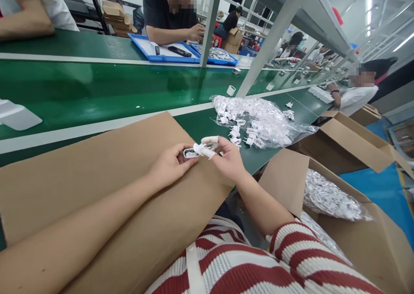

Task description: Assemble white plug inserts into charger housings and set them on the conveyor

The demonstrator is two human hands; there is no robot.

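My left hand (170, 167) is closed around a small white oval plastic housing (191, 153), its open end facing up and its inside showing. Against the housing's right edge, my right hand (228, 158) is closed in a pinch, with white covers on the thumb and forefinger. Between those fingers is a small white plug piece (203, 147) with something shiny, mostly hidden by the fingertips. Both hands are above a flat brown cardboard sheet (129, 156). Beyond my right hand, loose white two-pin plug pieces (235, 132) lie beside a clear bag of plug pieces (261, 117).
A green conveyor belt (106, 87) runs behind the cardboard, with a few white housings (230, 90) on it. Metal posts (271, 35) rise beyond the bag. At right stands an open carton (381, 238) with bagged white parts. Co-workers sit across the belt by blue trays (145, 52).
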